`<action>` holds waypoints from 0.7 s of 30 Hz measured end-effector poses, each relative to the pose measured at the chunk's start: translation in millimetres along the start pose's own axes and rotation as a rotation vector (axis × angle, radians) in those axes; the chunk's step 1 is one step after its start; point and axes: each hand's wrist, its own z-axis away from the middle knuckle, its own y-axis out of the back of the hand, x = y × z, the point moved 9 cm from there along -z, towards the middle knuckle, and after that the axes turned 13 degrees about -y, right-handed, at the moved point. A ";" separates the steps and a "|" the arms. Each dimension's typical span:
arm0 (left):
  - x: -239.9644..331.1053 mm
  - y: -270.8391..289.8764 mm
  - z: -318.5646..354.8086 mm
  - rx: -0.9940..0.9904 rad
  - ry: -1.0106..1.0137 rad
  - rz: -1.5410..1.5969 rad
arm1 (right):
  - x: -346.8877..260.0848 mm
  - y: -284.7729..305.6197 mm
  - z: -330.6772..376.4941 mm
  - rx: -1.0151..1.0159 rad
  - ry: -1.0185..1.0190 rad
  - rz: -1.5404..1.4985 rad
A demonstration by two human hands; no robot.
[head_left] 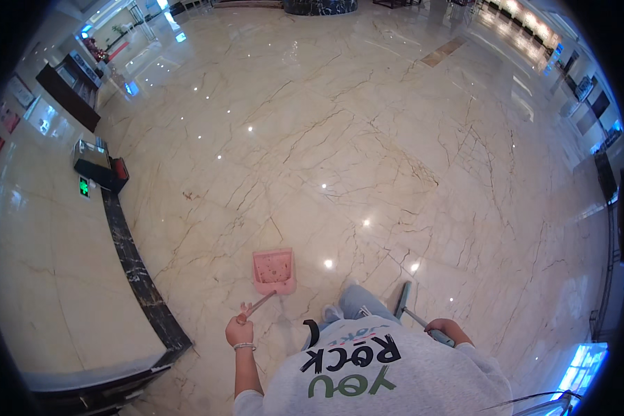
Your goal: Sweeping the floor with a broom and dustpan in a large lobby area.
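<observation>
My left hand (239, 332) grips the long handle of a pink dustpan (274, 270), which rests on the polished marble floor (340, 152) just ahead of me. Small dark bits lie inside the pan. My right hand (445, 328) is closed on the metal handle of a broom (403, 299), whose grey-green head touches the floor beside my right foot. My grey printed sweatshirt and a blue-jeaned leg fill the lower middle of the head view.
A marble wall with a dark baseboard (140, 277) runs along my left. A dark box with a red side (101, 166) stands by that wall, next to a green lit sign. Dark counters and furniture line the far edges of the hall.
</observation>
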 end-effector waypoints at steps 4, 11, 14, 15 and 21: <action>21.9 -12.3 -71.9 0.011 0.000 0.080 | -45.8 10.9 -21.3 -0.108 -0.052 -0.124; 25.5 -63.5 -200.8 0.038 0.127 0.292 | -158.4 43.7 73.8 -0.195 -0.144 -0.049; 74.7 -58.6 -248.6 -0.016 0.239 0.277 | -215.0 86.5 132.0 -0.050 -0.091 0.004; 78.5 -61.9 -261.9 -0.011 0.241 0.273 | -232.5 96.5 140.1 -0.047 -0.091 0.022; 127.3 -75.9 -337.4 0.072 0.168 0.370 | -328.5 160.5 181.1 0.006 -0.123 0.130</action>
